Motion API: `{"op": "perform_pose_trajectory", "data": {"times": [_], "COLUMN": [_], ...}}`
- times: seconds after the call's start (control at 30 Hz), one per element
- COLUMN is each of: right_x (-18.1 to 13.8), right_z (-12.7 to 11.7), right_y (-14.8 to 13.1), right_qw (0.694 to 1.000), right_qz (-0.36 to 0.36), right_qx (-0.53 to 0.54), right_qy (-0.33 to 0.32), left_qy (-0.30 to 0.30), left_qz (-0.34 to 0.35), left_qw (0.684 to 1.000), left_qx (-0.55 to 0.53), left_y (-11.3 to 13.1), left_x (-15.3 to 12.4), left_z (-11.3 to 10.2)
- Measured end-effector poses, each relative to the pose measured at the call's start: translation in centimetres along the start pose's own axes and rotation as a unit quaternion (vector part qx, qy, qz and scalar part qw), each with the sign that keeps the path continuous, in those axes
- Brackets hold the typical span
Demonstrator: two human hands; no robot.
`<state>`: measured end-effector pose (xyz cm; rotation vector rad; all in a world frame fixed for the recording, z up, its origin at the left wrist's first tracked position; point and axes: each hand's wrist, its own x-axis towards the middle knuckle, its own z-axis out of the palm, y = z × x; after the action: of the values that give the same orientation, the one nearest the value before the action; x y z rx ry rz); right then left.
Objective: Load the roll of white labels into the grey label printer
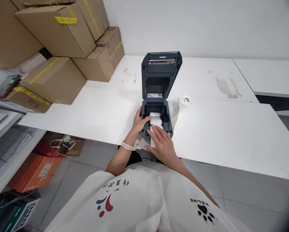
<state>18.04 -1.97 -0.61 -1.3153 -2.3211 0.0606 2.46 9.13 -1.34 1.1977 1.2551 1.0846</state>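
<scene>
The dark grey plastic label printer (158,77) stood open on the white table (98,109), its left wall clasped by the left hand (139,124). The white paper label strip (155,120) ran from the bay under the flat, unclenched fingers (157,131) of the right hand (163,146).

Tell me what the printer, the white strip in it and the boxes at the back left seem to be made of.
Printer: dark blue-grey plastic with a matte finish, judging by its moulded lid and ribs.
Strip under the right hand: thin white paper lying flat, possibly label stock.
Boxes: plain brown cardboard, dull, with folded flaps and yellow tape along the seams.
</scene>
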Motion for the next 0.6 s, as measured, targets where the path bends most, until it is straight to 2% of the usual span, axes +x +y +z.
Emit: {"op": "perform_pose_trajectory", "data": {"times": [0.17, 0.27, 0.33, 0.43, 0.5, 0.57, 0.6], "right_x": [-0.1, 0.1, 1.3, 5.9, 10.9, 16.3, 18.7], "right_z": [-0.4, -1.6, -3.0, -5.4, -6.9, -8.0, -8.4], "right_y": [-0.2, 0.8, 2.6, 7.2, 10.8, 13.9, 15.0], "right_qw": [0.999, 0.99, 0.974, 0.942, 0.921, 0.899, 0.887], "right_qz": [0.002, -0.008, 0.017, 0.109, 0.135, 0.147, 0.165], "right_qx": [0.032, 0.138, 0.224, 0.269, 0.286, 0.336, 0.38], "right_qy": [-0.024, -0.037, 0.01, 0.167, 0.226, 0.24, 0.206], "left_qy": [-0.003, -0.007, 0.005, -0.003, -0.034, -0.058, -0.068], "left_qz": [-0.005, -0.009, -0.015, -0.037, -0.05, -0.053, -0.052], "left_qw": [1.0, 1.0, 1.0, 0.999, 0.997, 0.994, 0.993], "left_qx": [-0.006, -0.007, 0.001, 0.027, 0.049, 0.073, 0.082], "left_y": [0.2, 0.1, 0.0, 0.1, 0.4, 0.7, 0.8], "left_x": [0.2, 0.2, -0.4, -2.7, -4.9, -6.9, -7.8], "left_z": [0.0, -0.1, -0.1, -0.1, 0.0, 0.1, 0.1]}}
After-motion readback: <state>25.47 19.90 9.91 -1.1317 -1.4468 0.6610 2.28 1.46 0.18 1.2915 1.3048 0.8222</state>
